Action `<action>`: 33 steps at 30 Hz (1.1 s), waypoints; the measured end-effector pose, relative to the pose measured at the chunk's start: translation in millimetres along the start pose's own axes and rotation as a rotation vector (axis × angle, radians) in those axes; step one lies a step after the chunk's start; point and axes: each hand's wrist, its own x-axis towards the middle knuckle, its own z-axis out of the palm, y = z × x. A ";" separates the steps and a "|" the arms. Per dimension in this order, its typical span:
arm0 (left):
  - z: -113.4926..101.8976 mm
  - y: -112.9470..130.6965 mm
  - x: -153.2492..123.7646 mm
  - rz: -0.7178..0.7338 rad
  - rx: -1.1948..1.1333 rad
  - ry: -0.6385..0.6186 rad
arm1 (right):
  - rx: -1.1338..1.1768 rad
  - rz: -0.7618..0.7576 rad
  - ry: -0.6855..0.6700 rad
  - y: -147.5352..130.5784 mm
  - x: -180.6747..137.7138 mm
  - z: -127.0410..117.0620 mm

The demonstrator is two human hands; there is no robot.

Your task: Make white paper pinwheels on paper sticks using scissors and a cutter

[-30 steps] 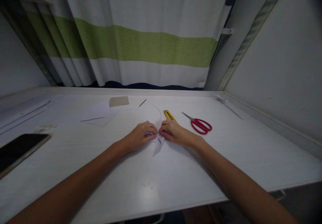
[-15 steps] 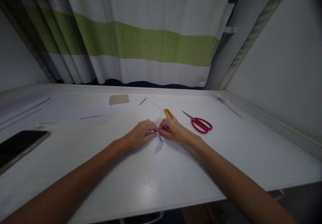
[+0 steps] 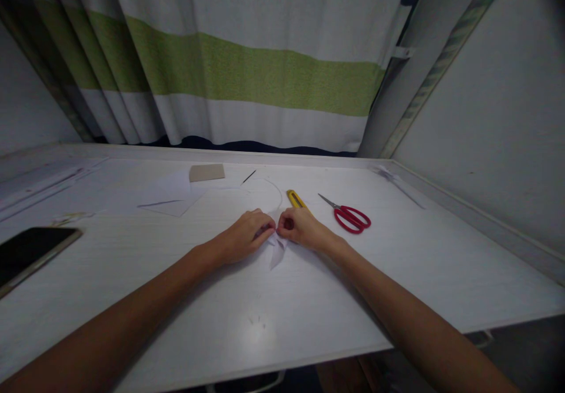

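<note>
- White desk (image 3: pixel 441 252), holding everything below.
- Left hand (image 3: pixel 249 234) and right hand (image 3: pixel 304 228), almost meeting, each with thumb and fingers pinched on the folded paper.
- Red-handled scissors (image 3: pixel 338 209), lying beyond the right wrist.
- Yellow utility knife (image 3: pixel 295 199), partly hidden behind the right hand.
- Folded white paper (image 3: pixel 278 255), between the hands.

On the table (image 3: pixel 198 334) at far left, a dark-screened phone (image 3: pixel 34 254). Near the back edge, a flat grey-brown card (image 3: pixel 207 172). Farther right, red-handled scissors (image 3: pixel 342 209), pointed back and left. Beyond, a hanging curtain (image 3: pixel 265 75) striped white, green and navy.
</note>
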 end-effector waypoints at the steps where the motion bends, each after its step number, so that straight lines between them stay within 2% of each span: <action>1: -0.3 -0.2 -0.3 0.018 0.010 -0.011 | 0.014 0.016 -0.005 0.3 0.6 0.3; 7: -2.4 -0.6 -1.4 0.091 0.039 -0.060 | 0.026 0.069 -0.014 1.2 2.4 1.7; 22: -6.7 3.7 -8.4 0.094 0.078 -0.129 | -0.033 0.053 -0.011 0.3 2.9 2.5; 25: -9.4 5.1 -8.7 0.088 0.070 -0.153 | -0.039 0.047 0.034 0.2 1.4 -7.0; 29: -10.5 4.7 -8.3 0.084 0.057 -0.162 | -0.065 0.039 0.180 -4.0 -3.9 -27.4; 31: -10.2 4.2 -8.4 0.092 0.061 -0.157 | -0.114 -0.019 0.159 -8.2 -7.8 -32.0; 33: -9.7 4.3 -9.0 0.093 0.069 -0.152 | -0.191 -0.114 0.061 -13.0 -12.1 -30.5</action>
